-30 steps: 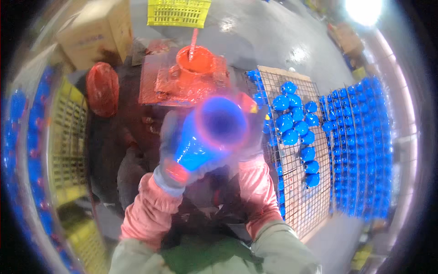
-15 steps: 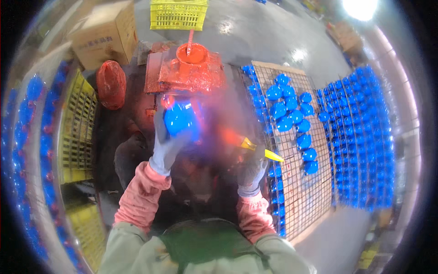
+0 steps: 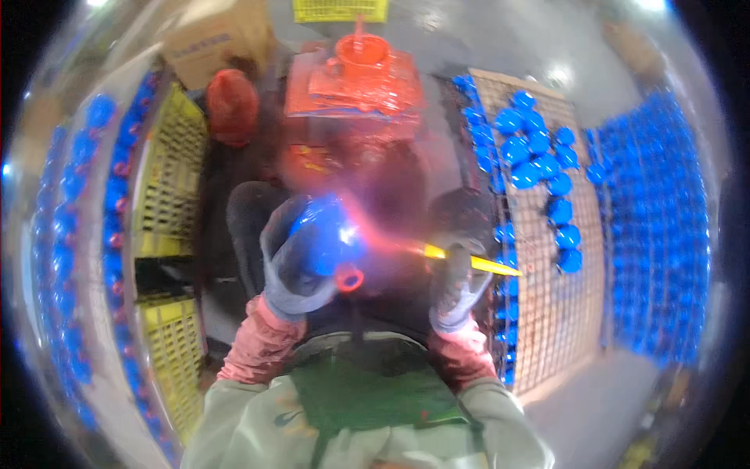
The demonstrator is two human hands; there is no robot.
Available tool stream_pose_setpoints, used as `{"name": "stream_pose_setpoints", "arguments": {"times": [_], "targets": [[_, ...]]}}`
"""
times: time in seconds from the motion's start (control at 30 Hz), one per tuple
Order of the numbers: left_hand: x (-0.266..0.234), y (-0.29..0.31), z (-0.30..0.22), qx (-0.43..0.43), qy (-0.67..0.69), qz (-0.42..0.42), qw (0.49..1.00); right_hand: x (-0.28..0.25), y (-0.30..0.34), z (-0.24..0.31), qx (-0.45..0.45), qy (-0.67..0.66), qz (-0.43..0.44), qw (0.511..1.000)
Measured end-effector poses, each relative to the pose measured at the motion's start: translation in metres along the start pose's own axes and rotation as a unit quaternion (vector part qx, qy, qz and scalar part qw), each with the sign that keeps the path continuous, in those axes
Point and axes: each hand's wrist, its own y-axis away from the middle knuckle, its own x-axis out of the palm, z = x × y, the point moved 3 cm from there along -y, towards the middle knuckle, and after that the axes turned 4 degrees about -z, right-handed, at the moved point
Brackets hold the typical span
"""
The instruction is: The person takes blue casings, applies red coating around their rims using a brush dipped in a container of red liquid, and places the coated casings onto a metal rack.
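1. Floor (image 3: pixel 461 47): grey, smooth, with pale glints of light toward the top.
2. Mesh rack (image 3: pixel 539 328): wire grid over brown board, on the right, bent by the lens.
3. Blue balls (image 3: pixel 537 142): glossy, loosely clustered on the upper half of the mesh rack, with a short file running downward.
4. Right-hand stock (image 3: pixel 656 234): dense rows of blue pieces beyond the mesh rack, blurred.
5. Left-hand stock (image 3: pixel 119 199): column of blue pieces with red ends, beside the crates.
6. Yellow crates (image 3: pixel 173 176): slatted, two at left, one beyond the other.
7. Far crate (image 3: pixel 341 9): yellow, cut by the top edge.
8. Cardboard box (image 3: pixel 215 47): brown, upper left.
9. Red bag (image 3: pixel 233 109): bulging, just in front of the cardboard box.
10. Red pot (image 3: pixel 365 69): stick upright inside, set on a red-coated stand (image 3: pixel 322 95).
11. Left hand (image 3: pixel 299 283): grey-gloved, grasping a blue piece (image 3: pixel 324 238), rounded, its red ring-shaped neck turned toward the wearer; held before the lap.
12. Right hand (image 3: pixel 455 288): gloved, closed round a yellow-handled brush (image 3: pixel 494 267); red end blurred toward the blue piece, contact impossible to tell.
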Motion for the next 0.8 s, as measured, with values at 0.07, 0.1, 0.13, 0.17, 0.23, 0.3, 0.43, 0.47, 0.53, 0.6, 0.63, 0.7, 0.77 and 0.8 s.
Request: {"name": "stream_pose_setpoints", "arguments": {"times": [0.07, 0.1, 0.13, 0.17, 0.23, 0.3, 0.43, 0.47, 0.53, 0.6, 0.63, 0.7, 0.77, 0.8], "targets": [[-0.011, -0.008, -0.005, -0.109, 0.007, 0.005, 0.994, -0.022, -0.003, -0.027, 0.022, -0.043, 0.092, 0.995], [-0.013, -0.009, -0.009, -0.113, -0.03, 0.002, 0.993, -0.046, -0.001, -0.038, -0.079, 0.154, 0.05, 0.984], [-0.015, -0.008, -0.004, -0.259, 0.231, -0.109, 0.931, -0.029, -0.005, -0.014, -0.099, 0.182, -0.021, 0.978], [-0.024, -0.003, 0.004, -0.364, 0.472, -0.225, 0.771, -0.044, -0.012, -0.027, -0.142, 0.181, -0.041, 0.972], [-0.06, 0.002, 0.01, -0.393, 0.393, -0.224, 0.801, -0.081, -0.04, -0.049, -0.314, 0.272, -0.014, 0.91], [-0.104, 0.017, 0.032, -0.372, 0.261, -0.181, 0.872, -0.032, -0.04, 0.012, -0.365, 0.365, -0.071, 0.854], [-0.215, 0.02, 0.005, -0.405, -0.113, -0.242, 0.875, -0.055, -0.065, -0.011, -0.364, 0.27, -0.051, 0.89], [-0.251, 0.039, 0.007, -0.381, -0.239, -0.205, 0.869, -0.054, -0.065, 0.001, -0.443, 0.405, -0.079, 0.796], [-0.295, 0.046, -0.004, -0.429, -0.37, -0.17, 0.806, -0.047, -0.067, 0.016, -0.467, 0.43, -0.092, 0.767], [-0.361, 0.077, -0.01, -0.461, -0.561, -0.081, 0.683, -0.065, -0.078, 0.008, -0.241, 0.175, -0.14, 0.944], [-0.382, 0.078, -0.02, -0.452, -0.624, -0.03, 0.637, -0.069, -0.081, 0.009, -0.177, 0.182, -0.178, 0.951], [-0.433, 0.099, -0.026, -0.5, -0.711, 0.052, 0.492, -0.119, -0.1, -0.012, -0.29, 0.362, -0.155, 0.872], [-0.454, 0.115, -0.014, -0.646, -0.574, 0.001, 0.503, -0.17, -0.103, -0.035, -0.184, 0.217, -0.273, 0.919], [-0.466, 0.131, -0.019, -0.736, -0.437, -0.045, 0.515, -0.194, -0.106, -0.047, -0.19, 0.223, -0.244, 0.924]]}}
